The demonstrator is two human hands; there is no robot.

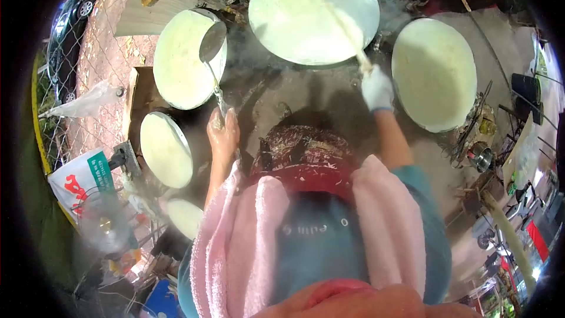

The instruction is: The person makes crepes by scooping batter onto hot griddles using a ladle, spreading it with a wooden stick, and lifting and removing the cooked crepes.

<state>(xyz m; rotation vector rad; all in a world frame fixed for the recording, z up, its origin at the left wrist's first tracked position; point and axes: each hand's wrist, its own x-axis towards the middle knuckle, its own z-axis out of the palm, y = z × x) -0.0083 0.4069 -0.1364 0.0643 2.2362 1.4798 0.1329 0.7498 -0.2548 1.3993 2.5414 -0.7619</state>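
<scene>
My left hand (223,132), bare, is closed around the handle of a metal ladle (212,42). The ladle's round bowl lies over the right part of a pan (183,62) filled with pale, creamy liquid; I cannot tell whether it touches the liquid. My right hand (377,88), in a white glove, grips a pale wooden stick (348,28). That stick slants up and left into the large central pan (288,59) of similar pale liquid, its far end blurred or submerged.
To the right stands another filled pan (434,77); smaller pale-filled vessels (166,150) stand at left. A wire fence (62,97) and a fan (106,224) are on the far left. Tongs and a metal bowl (479,157) lie at right. Steam drifts over the ground.
</scene>
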